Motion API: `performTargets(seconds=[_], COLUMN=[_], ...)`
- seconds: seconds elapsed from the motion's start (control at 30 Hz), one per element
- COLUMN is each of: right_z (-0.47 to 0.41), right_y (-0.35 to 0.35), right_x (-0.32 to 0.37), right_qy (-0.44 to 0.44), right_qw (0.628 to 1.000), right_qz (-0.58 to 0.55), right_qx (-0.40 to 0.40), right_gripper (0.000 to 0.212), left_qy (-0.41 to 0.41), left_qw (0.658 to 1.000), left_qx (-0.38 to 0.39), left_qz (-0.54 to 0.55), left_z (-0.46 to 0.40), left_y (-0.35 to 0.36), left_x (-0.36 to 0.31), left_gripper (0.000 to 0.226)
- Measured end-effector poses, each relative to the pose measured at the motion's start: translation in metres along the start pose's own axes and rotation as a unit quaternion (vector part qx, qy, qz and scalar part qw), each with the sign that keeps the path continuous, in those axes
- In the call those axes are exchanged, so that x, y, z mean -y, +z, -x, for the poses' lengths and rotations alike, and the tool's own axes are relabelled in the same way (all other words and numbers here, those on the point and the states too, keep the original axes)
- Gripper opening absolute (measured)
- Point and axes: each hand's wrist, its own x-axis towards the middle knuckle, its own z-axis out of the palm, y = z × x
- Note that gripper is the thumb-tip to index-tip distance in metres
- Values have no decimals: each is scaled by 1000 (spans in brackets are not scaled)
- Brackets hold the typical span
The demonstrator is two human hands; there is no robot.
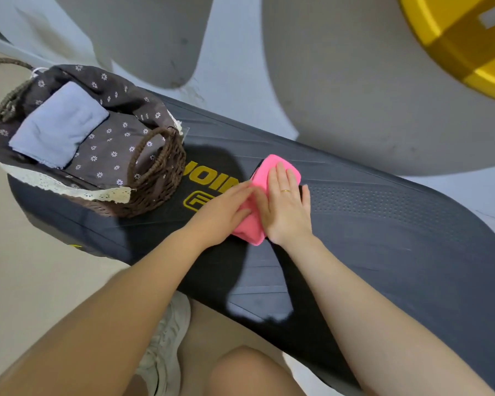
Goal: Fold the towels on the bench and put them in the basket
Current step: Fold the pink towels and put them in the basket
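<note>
A small pink towel (pixel 269 170), folded into a narrow strip, lies on the dark bench (pixel 383 232) near its middle. My right hand (pixel 287 205) rests flat on top of the towel, fingers spread, a ring on one finger. My left hand (pixel 225 214) lies against the towel's left edge, fingers pressing on it. At the bench's left end stands a brown wicker basket (pixel 155 192) with a flowered fabric lining. A folded light blue towel (pixel 59 128) lies inside it.
Yellow lettering (pixel 212 180) is printed on the bench between basket and towel. A yellow plastic object (pixel 469 41) sits at the top right. Grey curved shapes (pixel 383 95) stand behind the bench. My knee and a white shoe (pixel 166 347) are below the front edge.
</note>
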Motion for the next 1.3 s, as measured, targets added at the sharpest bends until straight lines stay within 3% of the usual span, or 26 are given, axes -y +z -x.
performTargets(seconds=[0.27, 0.43, 0.57, 0.67, 0.73, 0.83, 0.87, 0.93, 1.0, 1.03, 1.13, 1.17, 1.23, 1.3], right_z=[-12, 41, 68, 69, 59, 35, 27, 17, 16, 18, 18, 15, 12, 14], right_y=[-13, 19, 25, 15, 11, 11, 12, 11, 5, -1, -28, -37, -54, -73], right_x=[-10, 9, 21, 22, 21, 29, 31, 38, 41, 39, 32, 31, 35, 51], right_qy=[25, -42, -99, -17, 107, 270, 298, 306, 260, 221, 66, 16, -30, -49], right_qw=[996, 998, 995, 991, 954, 834, 805, 790, 825, 854, 952, 972, 986, 984], right_qz=[84, 51, 4, -118, -263, -474, -507, -528, -498, -467, -291, -219, -110, -29], right_qx=[14, 2, 24, -59, -99, -80, -75, -64, -64, -65, -71, -80, -125, -168], right_gripper=[63, 70, 59, 47, 45, 42, 41, 35, 22, 20, 23, 29, 47, 49], left_qy=[-25, -32, -28, -28, -27, 12, 42, 68, 66, 108, 250, 277, 300, 284], left_qw=[998, 997, 999, 1000, 999, 997, 989, 975, 975, 958, 864, 842, 823, 829], left_qx=[-7, -8, 8, 7, 9, 12, -4, -5, -71, -116, -134, -128, -116, -87], left_qz=[64, 64, 28, -1, -22, -77, -145, -210, -198, -241, -416, -445, -469, -475], left_z=[0, 2, 5, 7, 9, 9, 8, 4, 3, -3, -14, -12, -10, -6], left_y=[3, 3, 1, -3, -6, -10, -12, -15, -33, -42, -76, -91, -114, -135], left_x=[10, 7, 1, -5, -11, -20, -21, -21, -22, -21, -27, -34, -37, -35], left_gripper=[46, 45, 47, 47, 47, 48, 50, 52, 54, 58, 82, 76, 57, 56])
